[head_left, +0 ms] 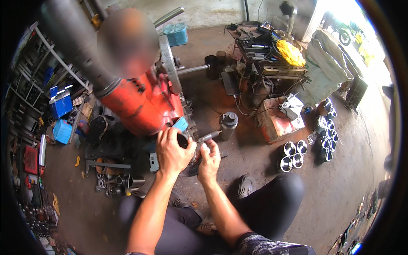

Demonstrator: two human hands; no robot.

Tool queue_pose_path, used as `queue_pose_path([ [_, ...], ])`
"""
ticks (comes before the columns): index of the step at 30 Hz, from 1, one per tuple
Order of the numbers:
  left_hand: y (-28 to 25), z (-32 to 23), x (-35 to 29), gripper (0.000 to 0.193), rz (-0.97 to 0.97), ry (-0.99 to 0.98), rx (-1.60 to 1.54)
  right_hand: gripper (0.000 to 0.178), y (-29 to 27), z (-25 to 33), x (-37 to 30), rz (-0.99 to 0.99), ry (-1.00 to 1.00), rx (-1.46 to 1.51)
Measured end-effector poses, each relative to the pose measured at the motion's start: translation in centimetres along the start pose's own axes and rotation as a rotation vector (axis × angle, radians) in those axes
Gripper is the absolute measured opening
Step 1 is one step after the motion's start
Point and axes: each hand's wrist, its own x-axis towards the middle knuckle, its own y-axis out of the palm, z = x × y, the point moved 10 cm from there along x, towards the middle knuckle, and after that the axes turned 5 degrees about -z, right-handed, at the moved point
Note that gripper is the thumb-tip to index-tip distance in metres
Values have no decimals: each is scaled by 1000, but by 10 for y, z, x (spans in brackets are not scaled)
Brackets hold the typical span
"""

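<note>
My left hand (173,151) curls its thumb and fingers around a dark round part (182,140) in front of the red machine. What kind of part it is cannot be made out. Beside it, my right hand (209,160) is closed with thumb and fingertips together, right below a short grey rod-like tool (210,136) with a narrow tip pointing right. Whether the fingers grip that tool or something hidden behind them I cannot tell. The red machine body (146,106), with a wide grey cylinder (78,42), rises just beyond both hands.
A grey metal bottle (228,126) stands to the right of my hands. Shiny metal cups (292,157) sit on the floor farther right, near a worn box (278,121). A cluttered workbench (272,70) carries tools and a yellow cloth (290,53). Loose metal parts (117,183) lie at left.
</note>
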Motion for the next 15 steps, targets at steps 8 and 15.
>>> queue_pose_path([
  [8, 0, -4, 1, 32, 49, 3, 11, 19, -5, -6, -2, -13, 56, 1],
  [15, 3, -7, 2, 44, 140, -54, 7, 16, -5, -6, 8, 37, 95, -10],
])
